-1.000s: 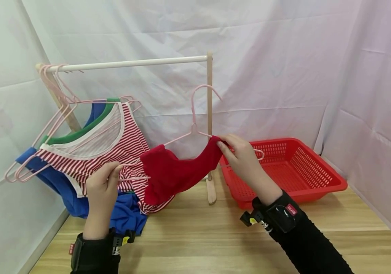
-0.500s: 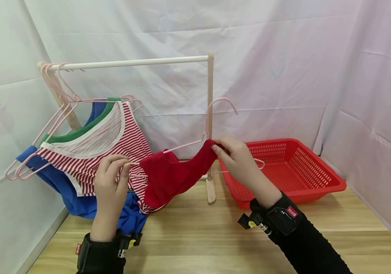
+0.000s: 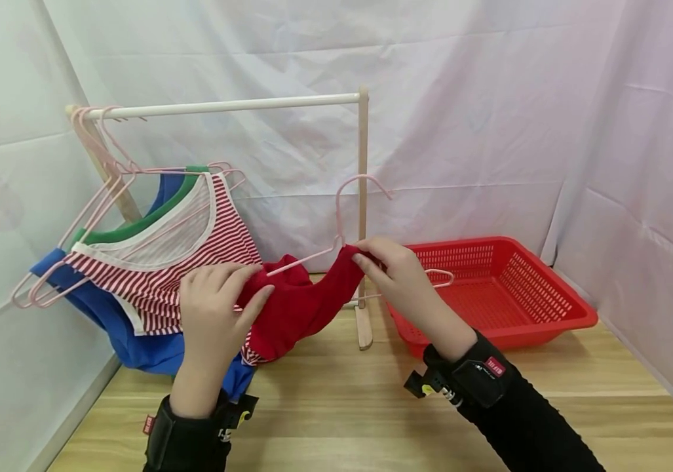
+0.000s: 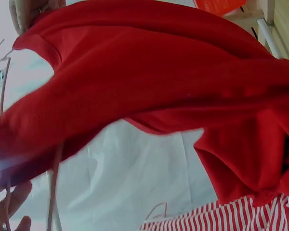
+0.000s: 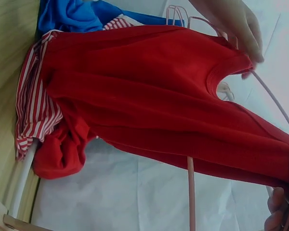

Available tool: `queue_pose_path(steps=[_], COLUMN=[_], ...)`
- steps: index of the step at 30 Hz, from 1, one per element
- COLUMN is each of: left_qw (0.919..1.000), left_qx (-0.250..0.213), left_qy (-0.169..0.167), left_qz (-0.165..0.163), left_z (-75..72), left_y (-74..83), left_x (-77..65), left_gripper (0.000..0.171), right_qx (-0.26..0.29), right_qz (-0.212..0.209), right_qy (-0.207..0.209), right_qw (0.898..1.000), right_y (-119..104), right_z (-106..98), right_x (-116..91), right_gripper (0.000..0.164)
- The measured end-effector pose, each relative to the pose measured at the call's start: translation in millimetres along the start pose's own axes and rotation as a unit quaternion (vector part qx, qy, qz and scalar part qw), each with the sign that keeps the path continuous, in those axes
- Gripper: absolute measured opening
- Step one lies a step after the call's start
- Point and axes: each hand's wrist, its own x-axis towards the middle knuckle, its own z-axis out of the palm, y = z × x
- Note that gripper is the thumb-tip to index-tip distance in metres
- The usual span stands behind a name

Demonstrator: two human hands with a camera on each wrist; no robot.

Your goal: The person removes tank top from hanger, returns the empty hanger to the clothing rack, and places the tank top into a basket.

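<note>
A red tank top (image 3: pixel 307 305) hangs between my two hands with a pink hanger (image 3: pixel 339 210) threaded through it, hook up, in the head view. My left hand (image 3: pixel 215 318) holds the top's left shoulder, thumb in front and fingers behind; the hanger's left end is hidden there. My right hand (image 3: pixel 403 282) pinches the right shoulder strap, and the hanger's right end sticks out past it. From the right wrist view, the left hand (image 5: pixel 236 31) is at one strap beside the neckline. Fingertips of the right hand (image 5: pixel 277 209) show under the other strap, against the hanger.
A wooden rack (image 3: pixel 362 196) with a white rail (image 3: pixel 224 105) stands behind. On its left end hang a striped top (image 3: pixel 230 223), a green-edged one (image 3: pixel 135 231) and a blue one (image 3: pixel 100 321) on pink hangers. A red basket (image 3: pixel 578 318) sits at right on the wooden table (image 3: pixel 336 419).
My left hand has moved right, from the hanger's left end onto the top's left shoulder. My right hand has shifted slightly left and down with its strap, and the hanger's hook has come lower.
</note>
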Motion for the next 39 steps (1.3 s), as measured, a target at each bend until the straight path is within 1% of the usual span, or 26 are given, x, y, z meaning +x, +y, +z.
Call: queue_pose_path(steps=[2,4,7,10,17,21,25,29,34,36,39], left_qw=[0.9996,0.9987,0.9976,0.9973,0.9970,0.9971,0.9966,0.9958,0.9946,0.9938,0.9923], left_qx=[0.007,0.010,0.009,0.003,-0.019,-0.016,-0.016,-0.021,-0.031,-0.032,-0.031], left_qy=[-0.025,-0.048,-0.067,-0.073,-0.075,-0.073,-0.077,-0.083,-0.090,-0.094,-0.094], left_qz=[0.006,0.012,0.014,0.010,-0.002,-0.012,-0.022,-0.032,-0.043,-0.051,-0.075], left_z=[0.4,0.6,1.3,1.3,-0.4,-2.1,-2.6,-2.1,-1.9,-1.9,-2.1], left_y=[2.5,3.6,2.5,-0.7,-9.3,-12.8,-15.8,-18.8,-21.6,-22.2,-22.7], left_x=[0.4,0.1,-0.8,-1.9,-4.3,-5.5,-6.5,-7.5,-8.6,-9.1,-10.1], left_gripper=[0.045,0.038,0.024,0.020,0.023,0.024,0.023,0.019,0.017,0.017,0.018], right_qx=[-0.009,-0.016,-0.020,-0.024,-0.019,-0.017,-0.015,-0.019,-0.009,-0.007,-0.004], right_qz=[-0.008,-0.011,-0.006,0.001,0.011,0.015,0.029,0.042,0.055,0.060,0.070], right_qy=[-0.005,-0.009,-0.009,-0.011,-0.005,0.001,0.005,0.011,0.016,0.017,0.023], right_qw=[1.000,1.000,1.000,1.000,1.000,1.000,0.999,0.999,0.998,0.998,0.997], right_y=[-1.4,-2.2,-2.3,-0.9,4.4,6.2,7.3,9.4,11.9,12.7,14.0], right_z=[1.8,2.5,1.6,-0.8,-8.2,-12.3,-15.5,-17.5,-18.3,-18.4,-18.8], right_x=[0.1,0.0,0.0,0.3,1.2,2.0,1.1,-0.7,-2.8,-3.7,-5.4], right_gripper=[0.015,0.015,0.015,0.016,0.016,0.016,0.016,0.016,0.016,0.017,0.016])
